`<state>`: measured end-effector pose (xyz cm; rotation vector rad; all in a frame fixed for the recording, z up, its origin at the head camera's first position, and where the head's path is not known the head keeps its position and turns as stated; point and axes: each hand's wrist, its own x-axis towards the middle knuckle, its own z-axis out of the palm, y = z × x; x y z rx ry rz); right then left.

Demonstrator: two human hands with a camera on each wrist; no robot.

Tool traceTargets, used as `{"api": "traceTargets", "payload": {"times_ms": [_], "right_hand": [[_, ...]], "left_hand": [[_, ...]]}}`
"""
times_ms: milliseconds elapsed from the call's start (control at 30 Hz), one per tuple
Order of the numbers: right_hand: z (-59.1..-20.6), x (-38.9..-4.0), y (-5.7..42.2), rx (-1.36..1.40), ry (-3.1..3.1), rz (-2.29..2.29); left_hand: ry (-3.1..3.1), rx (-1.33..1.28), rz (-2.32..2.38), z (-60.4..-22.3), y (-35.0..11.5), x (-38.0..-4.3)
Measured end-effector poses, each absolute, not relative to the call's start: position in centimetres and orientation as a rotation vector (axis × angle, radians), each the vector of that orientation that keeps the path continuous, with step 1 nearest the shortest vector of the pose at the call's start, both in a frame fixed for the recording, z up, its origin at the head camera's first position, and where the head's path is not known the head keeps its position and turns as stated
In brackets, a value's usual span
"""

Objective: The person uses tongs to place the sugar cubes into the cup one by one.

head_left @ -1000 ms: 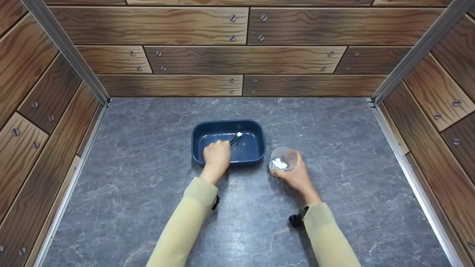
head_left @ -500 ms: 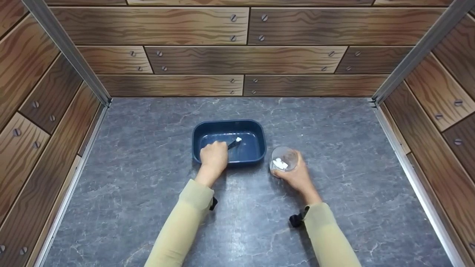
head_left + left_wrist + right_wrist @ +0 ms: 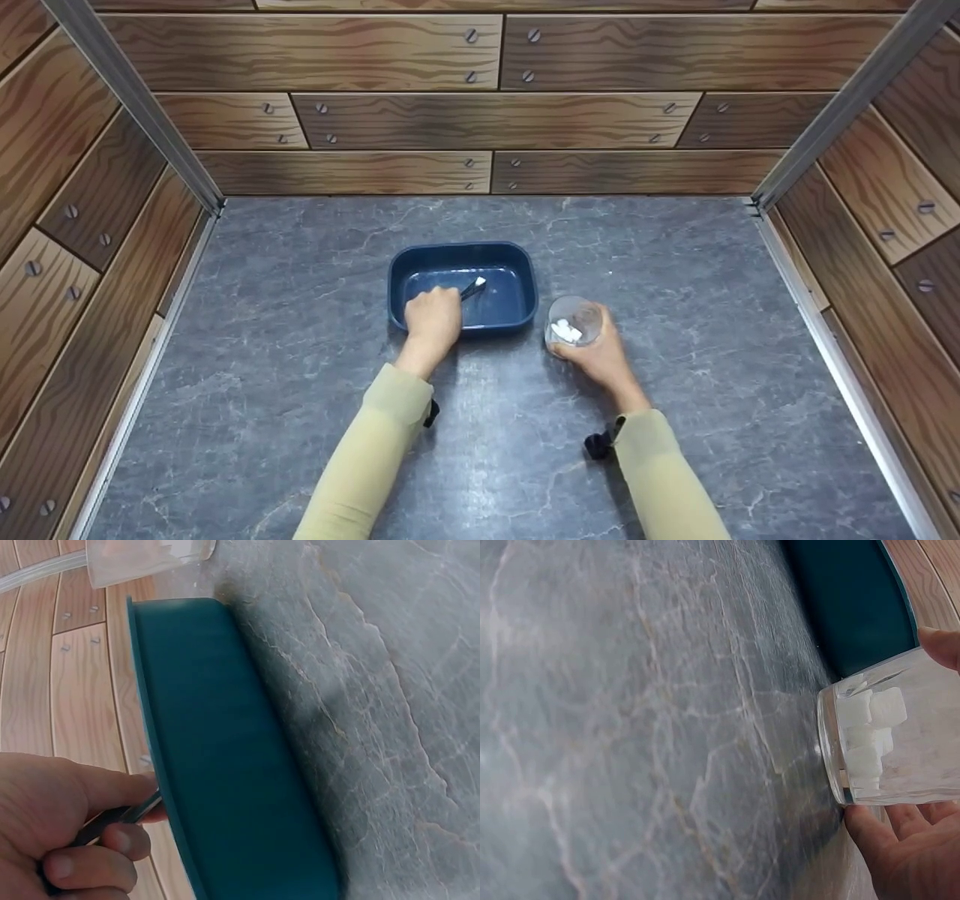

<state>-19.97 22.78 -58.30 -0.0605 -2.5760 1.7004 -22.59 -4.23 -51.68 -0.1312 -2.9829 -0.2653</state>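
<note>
My left hand [image 3: 433, 322] grips dark, slim tongs [image 3: 471, 289] over the near side of a blue rectangular tub [image 3: 395, 289]. A white cube [image 3: 481, 281] shows at the far tip of the tongs, inside the tub's outline. In the left wrist view, fingers and thumb curl round the tongs' handle [image 3: 97, 826], and the tub's rim hides the tip. To the right of the tub, my right hand [image 3: 602, 358] holds a clear glass [image 3: 583, 311] upright on the table. Several white cubes [image 3: 864, 736], like sugar cubes, lie in its bottom.
The grey marbled tabletop [image 3: 300, 300] spreads around the tub and glass. Wood-patterned panels [image 3: 480, 120] close off the back and both sides, with metal rails [image 3: 150, 112] at the corners. The glass stands close to the tub's right end.
The left hand has shifted slightly left, and the tongs' tip with the white cube has come a little nearer and left. The right hand and glass have stayed in place.
</note>
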Motion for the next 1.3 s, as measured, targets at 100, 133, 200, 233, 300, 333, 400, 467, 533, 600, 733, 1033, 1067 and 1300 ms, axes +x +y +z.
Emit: {"api": "traceTargets", "payload": {"times_ms": [100,133,200,233,300,333,400,467,533,600,733,1033,1067,1300], "right_hand": [[-58.3,-20.0,22.8,-0.066,-2.583,1.701],[-58.2,-20.0,22.8,-0.067,-2.584,1.705],[-58.2,-20.0,22.8,-0.072,-2.58,1.719],[-58.2,-20.0,22.8,-0.068,-2.574,1.726],[-58.3,-20.0,22.8,-0.067,-2.567,1.732],[-58.3,-20.0,22.8,-0.065,-2.566,1.734],[-58.3,-20.1,22.8,-0.064,-2.567,1.726],[-58.3,-20.0,22.8,-0.069,-2.571,1.714],[-58.3,-20.0,22.9,-0.069,-2.573,1.71],[-58.3,-19.9,22.9,-0.063,-2.571,1.709],[-58.4,-19.9,22.8,-0.054,-2.572,1.705],[-58.4,-19.8,22.8,-0.075,-2.584,1.696],[-58.4,-19.9,22.8,-0.078,-2.586,1.693],[-58.3,-20.0,22.8,-0.079,-2.604,1.672]], "left_hand": [[-2.96,-0.142,-0.269,-51.8,-4.4,-22.6],[-2.955,-0.147,-0.27,-51.8,-4.4,-22.6],[-2.95,-0.157,-0.265,-51.8,-4.5,-22.5],[-2.948,-0.162,-0.262,-51.8,-4.6,-22.5],[-2.951,-0.165,-0.259,-51.8,-4.6,-22.5],[-2.953,-0.166,-0.261,-51.7,-4.6,-22.5],[-2.953,-0.167,-0.266,-51.6,-4.7,-22.5],[-2.949,-0.17,-0.281,-51.5,-4.7,-22.4],[-2.934,-0.18,-0.294,-51.3,-4.8,-22.2],[-2.915,-0.189,-0.3,-51.3,-4.8,-22.0],[-2.874,-0.201,-0.304,-51.0,-5.0,-21.3],[-2.824,-0.239,-0.386,-49.8,-5.4,-19.3],[-2.818,-0.248,-0.396,-49.6,-5.4,-19.1],[-2.757,-0.326,-0.443,-48.5,-5.6,-17.7]]}}
